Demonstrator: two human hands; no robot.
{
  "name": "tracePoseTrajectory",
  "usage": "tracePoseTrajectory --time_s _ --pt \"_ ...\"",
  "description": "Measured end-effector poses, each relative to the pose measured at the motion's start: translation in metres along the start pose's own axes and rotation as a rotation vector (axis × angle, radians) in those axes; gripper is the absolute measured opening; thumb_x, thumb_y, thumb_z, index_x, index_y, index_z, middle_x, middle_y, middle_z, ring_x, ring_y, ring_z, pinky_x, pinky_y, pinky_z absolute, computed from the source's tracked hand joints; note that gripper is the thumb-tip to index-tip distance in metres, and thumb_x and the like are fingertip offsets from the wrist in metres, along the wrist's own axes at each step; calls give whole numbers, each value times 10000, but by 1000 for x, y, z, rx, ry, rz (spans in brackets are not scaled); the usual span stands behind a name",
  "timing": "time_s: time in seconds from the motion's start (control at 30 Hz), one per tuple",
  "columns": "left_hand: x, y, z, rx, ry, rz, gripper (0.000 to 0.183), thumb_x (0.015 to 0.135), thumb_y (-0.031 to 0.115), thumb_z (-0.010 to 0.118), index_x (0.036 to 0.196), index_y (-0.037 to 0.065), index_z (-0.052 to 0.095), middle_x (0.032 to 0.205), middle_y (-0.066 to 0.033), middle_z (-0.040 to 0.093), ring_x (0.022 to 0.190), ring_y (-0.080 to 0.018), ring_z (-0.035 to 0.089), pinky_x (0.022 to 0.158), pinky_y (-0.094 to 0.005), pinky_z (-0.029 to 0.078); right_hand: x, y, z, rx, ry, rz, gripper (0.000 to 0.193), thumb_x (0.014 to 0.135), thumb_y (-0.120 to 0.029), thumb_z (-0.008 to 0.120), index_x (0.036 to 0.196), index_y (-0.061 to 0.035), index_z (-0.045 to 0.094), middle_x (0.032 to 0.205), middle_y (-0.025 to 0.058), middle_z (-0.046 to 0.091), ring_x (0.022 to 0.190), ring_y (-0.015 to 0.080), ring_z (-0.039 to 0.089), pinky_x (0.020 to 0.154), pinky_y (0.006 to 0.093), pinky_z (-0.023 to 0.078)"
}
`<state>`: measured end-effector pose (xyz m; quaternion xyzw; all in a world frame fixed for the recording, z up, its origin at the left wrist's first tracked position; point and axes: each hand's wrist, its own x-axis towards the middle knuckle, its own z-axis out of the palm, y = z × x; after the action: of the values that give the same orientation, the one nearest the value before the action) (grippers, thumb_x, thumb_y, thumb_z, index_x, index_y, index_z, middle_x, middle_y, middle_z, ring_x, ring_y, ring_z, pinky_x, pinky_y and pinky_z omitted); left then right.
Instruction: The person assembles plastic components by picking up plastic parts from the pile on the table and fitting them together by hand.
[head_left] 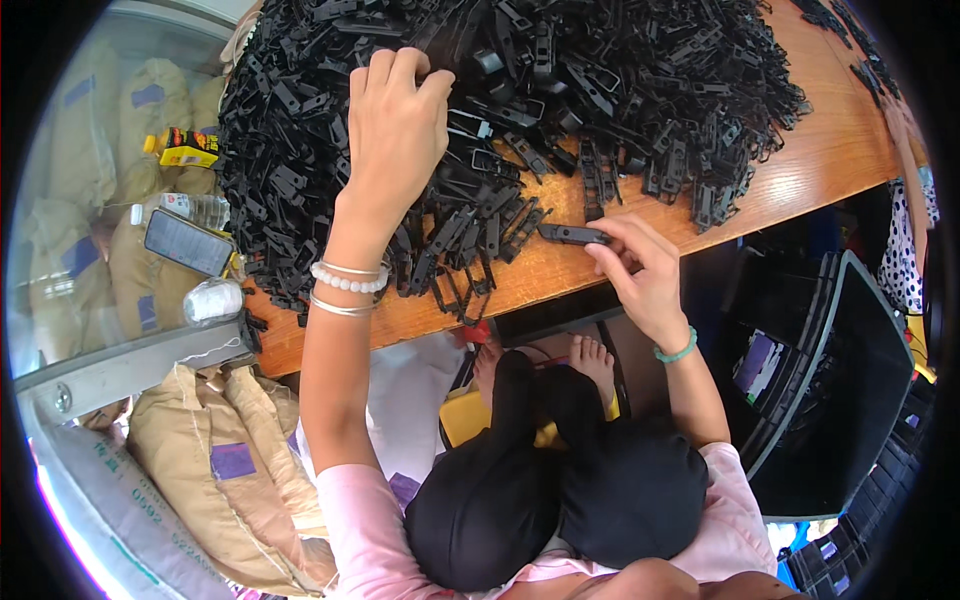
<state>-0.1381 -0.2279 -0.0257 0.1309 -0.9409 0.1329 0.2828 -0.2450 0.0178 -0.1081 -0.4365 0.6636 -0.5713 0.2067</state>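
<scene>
A great heap of small black plastic parts (680, 100) covers most of the wooden table (790, 195). Between the thumb and fingers of my right hand (640, 265) is a slim black plastic part (570, 234), held level just above the table's front edge. My left hand (398, 130) reaches into the middle of the heap, back of the hand upward, with its fingers bent and drawn together. Whatever those fingertips may grip is hidden against the dark parts. More parts lie loosely along the table edge between my hands.
To the left are a phone (187, 243), a clear bottle (200, 209) and a yellow bottle (187, 147). Tan sacks (190, 430) stand below. A black crate (830, 400) is at the right. Another person's arm (905, 145) reaches over the table's far right.
</scene>
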Motion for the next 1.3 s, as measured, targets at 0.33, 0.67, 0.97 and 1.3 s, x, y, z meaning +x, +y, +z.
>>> tracePoseTrajectory --time_s 0.33,0.67,0.97,1.3 --pt "-63 32 -62 -360 38 -278 282 743 54 719 1012 13 645 997 -140 607 917 -283 583 810 -358 472 -2 4 -6 108 -33 3 191 795 38 661 985 24 646 891 78 623 676 109 620 564 205 470" --pt "-118 97 -14 -419 -253 -241 901 664 322 796 1410 90 347 1499 -235 196 1389 -435 168 1104 -539 202 -18 -1 -1 226 -10 -1 163 843 51 601 1004 62 625 965 108 624 746 120 619 618 210 481" --pt "-75 122 15 -451 -97 -119 838 729 414 714 1339 -56 384 1431 -231 333 1365 -395 256 1103 -525 208 -11 3 17 205 352 -2 193 951 -32 507 1131 36 514 919 104 617 734 108 609 622 205 490" --pt "-115 79 -6 -294 257 -394 294 695 -95 614 978 -15 616 1004 -146 578 953 -313 562 825 -395 439 -20 4 16 181 426 -34 212 942 -20 499 1143 46 492 1022 160 589 744 135 620 626 244 515"
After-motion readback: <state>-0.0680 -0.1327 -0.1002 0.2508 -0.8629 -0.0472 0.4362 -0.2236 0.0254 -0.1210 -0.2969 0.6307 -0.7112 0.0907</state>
